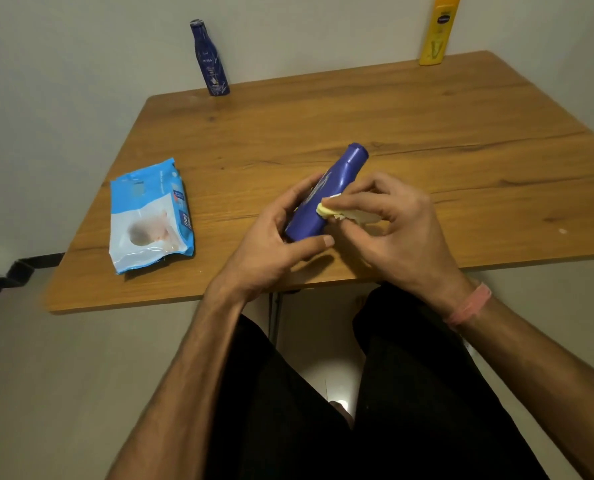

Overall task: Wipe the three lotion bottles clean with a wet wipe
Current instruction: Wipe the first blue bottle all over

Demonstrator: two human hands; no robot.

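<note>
Head view, looking down over a wooden tabletop [323,109] with pale walls behind it.

Left hand [271,237]: fingers and thumb curled around the lower body of a blue bottle [326,194], grasping it. The bottle is held just above the tabletop, close to the near edge, roughly midway along it. It is tilted, with the cap end pointing away and to the right and the base end toward the person.

Right hand [392,223]: fingers bent, pinching a crumpled pale wipe [344,213] and pressing it against the right side of the blue bottle's body. A pink band [468,304] sits on the right wrist.

Second bottle, dark blue bottle [209,58]: upright at the far left corner of the tabletop, against the wall, with white print on the front. Not touched by either hand.

Third bottle, yellow bottle [439,29]: upright at the far right corner, its top cut off by the frame. Also untouched, and well apart from the other two.

Wipe pack [150,216]: soft light-blue and white packet lying flat near the left edge of the tabletop, toward the near side, well to the left of the left hand.

Below the table edge, dark trousers [288,393] cover both legs.
</note>
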